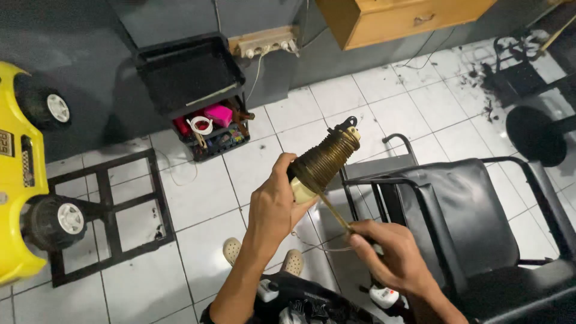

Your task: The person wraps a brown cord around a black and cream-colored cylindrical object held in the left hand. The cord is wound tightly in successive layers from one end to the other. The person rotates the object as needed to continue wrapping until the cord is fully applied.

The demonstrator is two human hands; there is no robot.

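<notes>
The left hand (276,207) is closed around the base of a ridged brown spool (324,161), holding it tilted with its black tip up and away. The right hand (393,255) pinches a thin strand (333,211) running from the spool's lower end. Just right of the hands stands a black chair (462,228). Beyond the spool sits a black trolley (192,78); far left, a yellow toy car (18,180).

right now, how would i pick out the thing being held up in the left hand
Start at the black chair on the white tiled floor; just left of its armrest, the left hand holds up a ribbed spool. It is a dark brownish cone wound with thin rings, cream at both ends, and a thin strand runs down to the right hand.
</notes>
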